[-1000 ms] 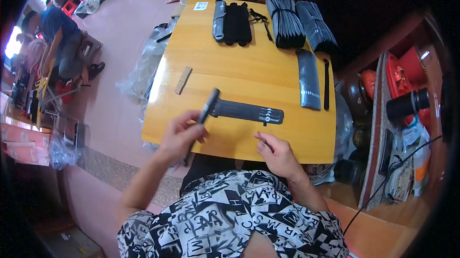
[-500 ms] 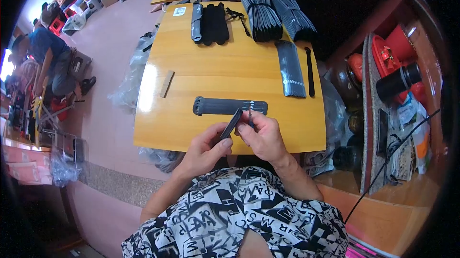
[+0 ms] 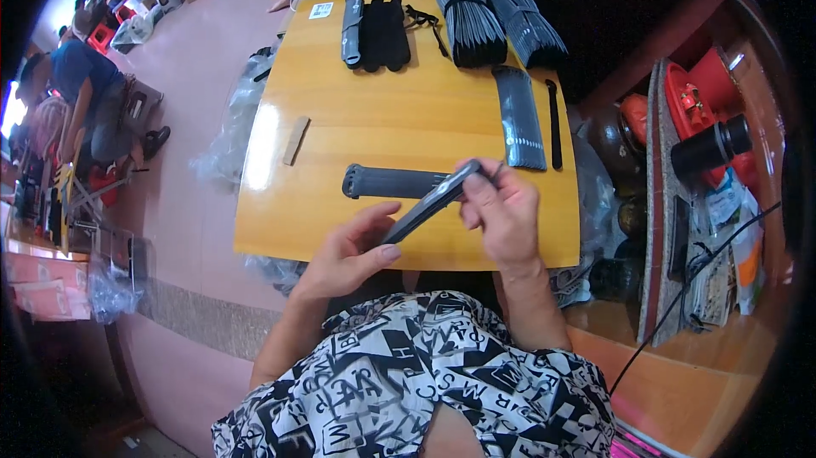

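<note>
A narrow stack of dark strips [image 3: 429, 204] slants up to the right between my hands, above the table's near part. Its lower end rests in my left hand [image 3: 347, 256], between thumb and fingers. My right hand [image 3: 507, 213] pinches the upper end; some of those fingertips are blurred. Behind the stack, a fanned row of black strips with rounded, slotted ends [image 3: 387, 181] lies flat on the yellow wooden table [image 3: 399, 126]. My right hand and the held stack cover that row's right end.
Banded bundles of strips [image 3: 470, 24] stand at the back right. Nearer lie a glossy fanned set [image 3: 520, 122] and a single black strip [image 3: 554, 122]. A tan bar [image 3: 296, 142] is at left, black pieces [image 3: 384, 33] at the back. Shelves [image 3: 659, 203] border the right; a seated person [image 3: 93, 101] is far left.
The held stack has swung lower and shows more of its length. My right hand has moved right and now grips its upper end; my left hand has shifted slightly left.
</note>
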Demonstrator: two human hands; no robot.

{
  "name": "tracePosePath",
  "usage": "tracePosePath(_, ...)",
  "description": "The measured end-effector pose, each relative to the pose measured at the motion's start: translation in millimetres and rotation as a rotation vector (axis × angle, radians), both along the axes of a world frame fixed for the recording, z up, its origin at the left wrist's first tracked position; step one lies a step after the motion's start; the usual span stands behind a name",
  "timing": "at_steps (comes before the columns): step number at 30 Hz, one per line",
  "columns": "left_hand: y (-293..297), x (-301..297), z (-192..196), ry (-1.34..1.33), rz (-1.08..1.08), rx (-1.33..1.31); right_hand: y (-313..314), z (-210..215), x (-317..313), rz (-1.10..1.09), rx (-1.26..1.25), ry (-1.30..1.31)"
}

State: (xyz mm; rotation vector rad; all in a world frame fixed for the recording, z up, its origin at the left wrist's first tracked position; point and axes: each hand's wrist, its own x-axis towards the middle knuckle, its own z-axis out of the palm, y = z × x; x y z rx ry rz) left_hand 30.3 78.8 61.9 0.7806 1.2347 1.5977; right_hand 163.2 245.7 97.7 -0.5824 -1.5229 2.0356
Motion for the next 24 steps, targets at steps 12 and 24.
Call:
tracePosePath(12, 2.0, 5.7, 0.1, 0.206, -0.028, -0.035, -6.8, -3.4, -3.6, 0.164, 0.179, 0.032)
tracePosePath(24, 11.2, 12.4, 10.4, 0.244, 0.116, -0.007, -14.3, 0.6, -1.3, 0.276, 0.075, -0.198)
